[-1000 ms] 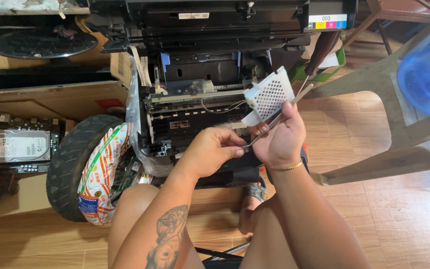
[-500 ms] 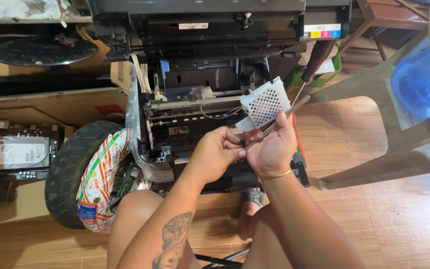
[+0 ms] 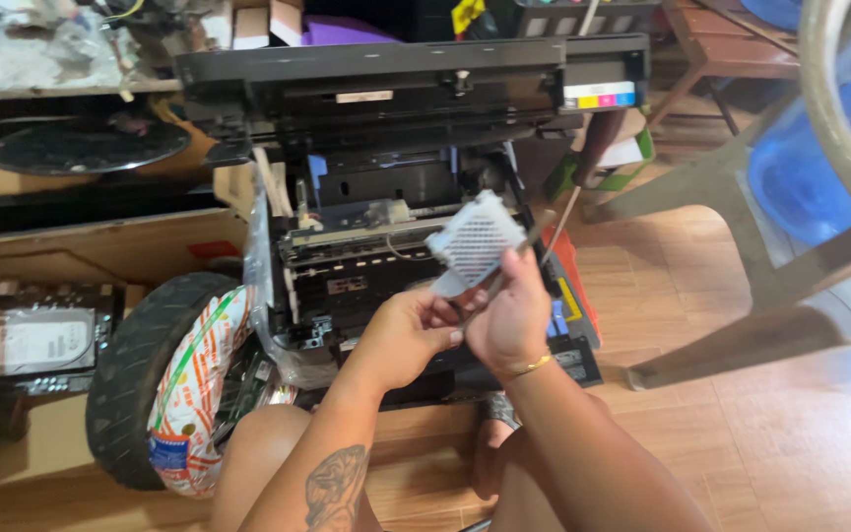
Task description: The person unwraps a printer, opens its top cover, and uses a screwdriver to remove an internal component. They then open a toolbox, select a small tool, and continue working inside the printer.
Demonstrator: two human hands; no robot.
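At the far left a hard drive (image 3: 27,340) lies in a box, and beside it a small tyre (image 3: 135,379) in printed wrapping leans upright near my bare knee. In the middle stands an opened printer (image 3: 386,246), lid raised, its works exposed. My left hand (image 3: 406,335) curls just beside my right, fingertips pinching at a slim tool; I cannot tell how firmly. My right hand (image 3: 514,315) grips a white perforated plastic part (image 3: 475,241), held above the printer's front. Since a moment ago the part has dropped lower and come nearer me, clear of the printer. A wooden chair (image 3: 741,296) stands right.
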